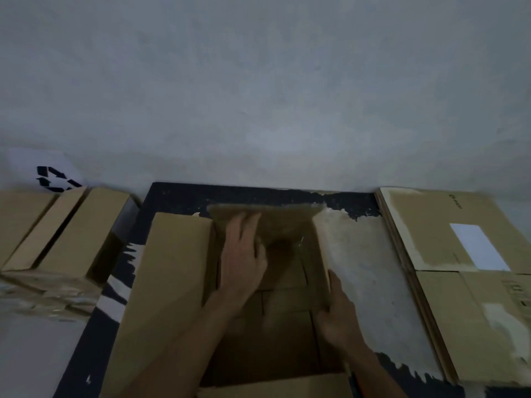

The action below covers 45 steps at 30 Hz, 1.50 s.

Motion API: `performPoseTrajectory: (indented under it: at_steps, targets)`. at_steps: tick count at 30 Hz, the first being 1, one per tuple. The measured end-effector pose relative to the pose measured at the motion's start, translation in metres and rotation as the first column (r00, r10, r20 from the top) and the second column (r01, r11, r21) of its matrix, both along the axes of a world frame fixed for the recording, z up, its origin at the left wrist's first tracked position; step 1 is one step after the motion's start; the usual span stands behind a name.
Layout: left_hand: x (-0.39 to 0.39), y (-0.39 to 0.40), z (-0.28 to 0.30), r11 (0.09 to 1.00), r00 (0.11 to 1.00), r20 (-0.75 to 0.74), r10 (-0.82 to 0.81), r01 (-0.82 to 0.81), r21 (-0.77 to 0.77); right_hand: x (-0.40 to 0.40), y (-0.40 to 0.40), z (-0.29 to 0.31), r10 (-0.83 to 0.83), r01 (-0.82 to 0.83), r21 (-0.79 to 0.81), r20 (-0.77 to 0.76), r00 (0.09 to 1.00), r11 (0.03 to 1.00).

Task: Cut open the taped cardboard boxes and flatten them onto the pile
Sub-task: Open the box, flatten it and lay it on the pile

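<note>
An opened brown cardboard box [169,282] stands in front of me on a dark mat, its flaps spread outward. My left hand [244,254] reaches into the box with fingers spread and presses on the far flap [284,222], which is blurred. My right hand [339,317] grips the edge of the right flap [359,282], whose surface is pale and torn. The inside bottom [275,334] of the box is visible. A pile of flattened boxes [448,268] lies at the right.
Several unopened brown boxes [71,234] stand at the left, one lower box wrapped in shiny tape [43,294]. A white sheet with a black recycling symbol [54,179] leans on the grey wall [258,96] behind them. The dark mat [178,196] reaches the wall.
</note>
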<state>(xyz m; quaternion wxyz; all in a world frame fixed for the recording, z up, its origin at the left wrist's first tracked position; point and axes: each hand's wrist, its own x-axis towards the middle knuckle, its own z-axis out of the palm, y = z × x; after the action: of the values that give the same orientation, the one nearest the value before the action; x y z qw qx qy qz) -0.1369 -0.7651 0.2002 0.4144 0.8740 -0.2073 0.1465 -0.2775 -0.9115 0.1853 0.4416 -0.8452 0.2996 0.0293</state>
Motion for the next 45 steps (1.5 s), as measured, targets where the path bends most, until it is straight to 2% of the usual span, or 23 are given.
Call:
performPoseTrajectory:
  at_steps: [2,4,6,8,13,15,17,19,20,21,22,23,24,25,28,31,34,37,41,43,45]
  targets:
    - [0.035,-0.015,0.007,0.962,0.997,-0.027,-0.079,0.083,0.259,0.000,-0.002,-0.011,-0.029,0.028,-0.026,-0.029,0.999,0.999]
    - [0.064,-0.027,0.002,0.839,0.971,-0.213,-0.110,0.206,0.504,-0.004,-0.003,-0.019,-0.039,0.037,-0.049,-0.045,0.998,0.998]
    - [0.079,-0.036,-0.009,0.746,0.926,-0.370,-0.073,0.297,0.597,-0.004,-0.001,-0.019,-0.047,0.044,-0.045,-0.056,0.997,0.998]
    - [0.084,-0.044,-0.018,0.736,0.913,-0.407,-0.009,0.282,0.616,-0.004,0.000,-0.017,-0.056,0.053,-0.051,-0.062,0.996,0.997]
    - [0.093,-0.059,-0.016,0.798,0.870,-0.486,0.084,0.234,0.556,-0.002,-0.004,-0.019,-0.044,0.037,-0.070,-0.097,0.994,0.997]
    - [0.093,-0.060,-0.012,0.786,0.859,-0.504,0.089,0.250,0.566,-0.002,-0.005,-0.018,-0.044,0.042,-0.022,-0.098,0.994,0.999]
    - [0.080,-0.062,-0.006,0.803,0.902,-0.429,0.051,0.218,0.554,-0.003,-0.009,-0.012,-0.081,0.090,0.123,-0.076,0.994,0.988]
    - [0.046,-0.069,-0.001,0.881,0.964,-0.267,-0.007,0.133,0.455,-0.004,-0.016,-0.005,-0.184,0.197,0.325,-0.070,0.980,0.925]
    - [0.023,-0.074,0.000,0.918,0.962,-0.273,-0.028,0.133,0.375,-0.006,-0.021,-0.004,-0.237,0.248,0.391,-0.078,0.968,0.886]
    - [0.001,-0.080,-0.002,0.945,0.914,-0.403,-0.052,0.175,0.276,-0.008,-0.026,-0.003,-0.282,0.289,0.423,-0.080,0.956,0.859]
    - [-0.018,-0.088,-0.005,0.963,0.795,-0.599,-0.094,0.224,0.146,-0.011,-0.033,-0.003,-0.324,0.322,0.439,-0.074,0.943,0.839]
    - [-0.036,-0.096,-0.011,0.967,0.628,-0.766,-0.134,0.253,0.039,-0.014,-0.039,0.000,-0.355,0.342,0.445,-0.055,0.933,0.828]
    - [-0.052,-0.103,-0.014,0.959,0.499,-0.854,-0.148,0.284,-0.001,-0.018,-0.045,0.001,-0.382,0.357,0.449,-0.036,0.923,0.819]
    - [-0.062,-0.109,-0.017,0.944,0.446,-0.884,-0.143,0.329,0.013,-0.020,-0.051,0.004,-0.404,0.372,0.451,-0.027,0.914,0.811]
    - [-0.069,-0.115,-0.018,0.953,0.502,-0.854,-0.136,0.300,0.024,-0.023,-0.068,0.006,-0.461,0.431,0.452,-0.050,0.886,0.781]
    - [-0.055,-0.101,0.009,0.974,0.492,-0.846,-0.206,0.183,-0.131,-0.023,-0.078,0.000,-0.492,0.473,0.411,-0.067,0.868,0.779]
    - [-0.038,-0.070,0.061,0.927,0.482,-0.813,-0.326,-0.004,-0.374,-0.013,-0.074,-0.008,-0.389,0.426,0.475,-0.180,0.903,0.770]
    - [-0.019,-0.025,0.100,0.862,0.455,-0.807,-0.376,-0.146,-0.485,0.000,-0.061,0.000,-0.248,0.388,0.608,-0.303,0.920,0.693]
    - [-0.010,0.024,0.107,0.747,0.382,-0.764,-0.520,-0.230,-0.624,0.012,-0.054,0.020,-0.125,0.217,0.793,-0.177,0.976,0.570]
    - [-0.010,0.039,0.096,0.721,0.411,-0.755,-0.510,-0.275,-0.637,0.013,-0.058,0.035,-0.076,0.145,0.795,-0.125,0.989,0.589]
    - [-0.011,0.050,0.087,0.682,0.434,-0.747,-0.504,-0.330,-0.653,0.012,-0.068,0.052,-0.086,0.126,0.723,-0.092,0.992,0.679]
